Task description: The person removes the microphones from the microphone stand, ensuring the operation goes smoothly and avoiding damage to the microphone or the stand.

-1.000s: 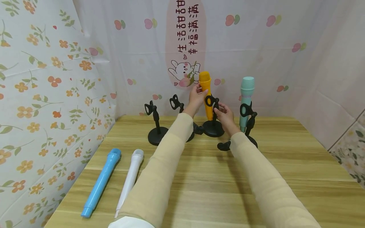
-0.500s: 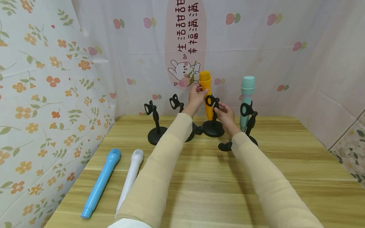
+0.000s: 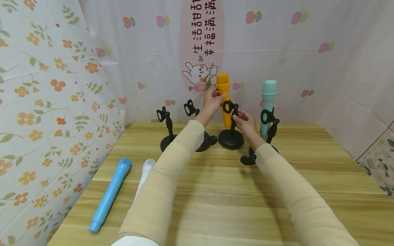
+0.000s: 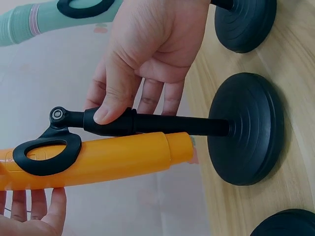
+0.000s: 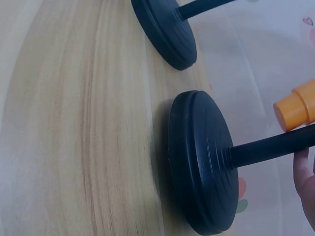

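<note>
Nearest the viewer, 2 toy microphones lie flat on the wooden table (image 3: pixel 215 205): a blue microphone (image 3: pixel 110 195) and, just beside it, a white microphone (image 3: pixel 144 175) partly hidden by the left sleeve. Farther back, 4 black stands are ranged before the printed backdrop (image 3: pixel 277 51); 2 empty stands (image 3: pixel 167 131) sit to the left, and a teal microphone (image 3: pixel 267 106) already sits upright in the rightmost clip. Between them, the right hand (image 4: pixel 147 54) pinches the stem of the middle stand (image 4: pixel 197 127), thumb on top and fingers curled beneath, just below the clip ring (image 4: pixel 47 155). The left hand (image 3: pixel 211 102) curls around the upper body of the orange microphone (image 4: pixel 108 160), below its head. The orange microphone stands nearly upright, its handle passed down through the ring and its lower end hanging free above the round base (image 5: pixel 199 162), well clear of it. The step in hand appears to be seating this microphone in its clip. The next move likely calls for a straight downward push with the stem held steady, until the tapered body wedges in the ring.
</note>
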Available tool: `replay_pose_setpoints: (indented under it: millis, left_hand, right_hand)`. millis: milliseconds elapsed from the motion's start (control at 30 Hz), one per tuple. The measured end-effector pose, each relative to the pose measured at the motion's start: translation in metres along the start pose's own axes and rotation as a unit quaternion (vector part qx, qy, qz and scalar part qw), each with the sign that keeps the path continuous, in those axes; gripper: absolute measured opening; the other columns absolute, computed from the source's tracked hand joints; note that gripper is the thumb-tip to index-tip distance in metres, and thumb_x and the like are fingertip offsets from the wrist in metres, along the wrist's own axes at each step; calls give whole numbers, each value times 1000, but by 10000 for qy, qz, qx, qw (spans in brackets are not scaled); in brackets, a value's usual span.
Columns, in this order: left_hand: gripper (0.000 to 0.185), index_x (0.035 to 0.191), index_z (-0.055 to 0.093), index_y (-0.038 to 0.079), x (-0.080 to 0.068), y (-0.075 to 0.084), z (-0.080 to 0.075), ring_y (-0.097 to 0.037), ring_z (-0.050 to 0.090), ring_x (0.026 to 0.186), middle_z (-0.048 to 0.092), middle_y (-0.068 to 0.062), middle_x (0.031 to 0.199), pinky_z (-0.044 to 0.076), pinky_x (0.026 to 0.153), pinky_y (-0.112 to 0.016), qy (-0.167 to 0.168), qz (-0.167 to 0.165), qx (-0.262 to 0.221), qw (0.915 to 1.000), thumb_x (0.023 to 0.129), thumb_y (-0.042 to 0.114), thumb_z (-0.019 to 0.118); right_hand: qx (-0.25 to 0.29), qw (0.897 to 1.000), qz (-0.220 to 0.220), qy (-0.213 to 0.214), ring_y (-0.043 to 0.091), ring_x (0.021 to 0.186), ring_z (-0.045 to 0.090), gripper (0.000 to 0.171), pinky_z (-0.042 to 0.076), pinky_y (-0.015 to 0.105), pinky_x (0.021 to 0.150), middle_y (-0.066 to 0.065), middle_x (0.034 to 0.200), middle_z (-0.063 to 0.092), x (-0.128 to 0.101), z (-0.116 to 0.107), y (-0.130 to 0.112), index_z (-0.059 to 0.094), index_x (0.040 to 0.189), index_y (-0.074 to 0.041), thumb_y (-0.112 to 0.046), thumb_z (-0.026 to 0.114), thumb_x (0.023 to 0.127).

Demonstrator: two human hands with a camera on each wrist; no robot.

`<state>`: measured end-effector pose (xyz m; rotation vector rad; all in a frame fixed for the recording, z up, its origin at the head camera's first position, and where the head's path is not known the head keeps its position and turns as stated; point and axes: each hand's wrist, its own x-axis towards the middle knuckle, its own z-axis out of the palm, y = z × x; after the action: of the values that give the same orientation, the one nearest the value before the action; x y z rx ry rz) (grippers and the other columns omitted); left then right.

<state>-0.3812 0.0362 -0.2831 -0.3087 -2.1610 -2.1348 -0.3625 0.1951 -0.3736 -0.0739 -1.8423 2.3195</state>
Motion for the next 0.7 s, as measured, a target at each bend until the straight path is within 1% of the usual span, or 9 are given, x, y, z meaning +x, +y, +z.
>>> replay_pose_setpoints:
  millis: [300,533,700]
  left_hand:
    - [45,135,50,12,-9,9,-7,-15,59,103,56,-5,121,52,88,-27,-51,67,49,10000,95,24,65]
    - [42,132,52,10,-18,13,-15,-16,60,100,57,-5,115,53,86,-30,-190,123,-122,9997,94,21,66]
    - [45,135,49,8,-25,17,-21,-17,60,102,57,-6,119,53,86,-30,-298,127,-148,9994,95,22,65]
  right_hand:
    - [117,9997,-21,-197,16,98,61,37,44,43,100,3,113,57,-10,2,-7,57,128,-12,-13,67,92]
    - [-6,9989,26,-462,15,100,60,36,43,43,100,2,111,57,-21,4,-11,57,127,-14,-13,67,93]
    - [-64,9986,95,-524,14,100,59,35,44,41,99,2,110,56,-27,5,-14,57,126,-14,-13,67,92]
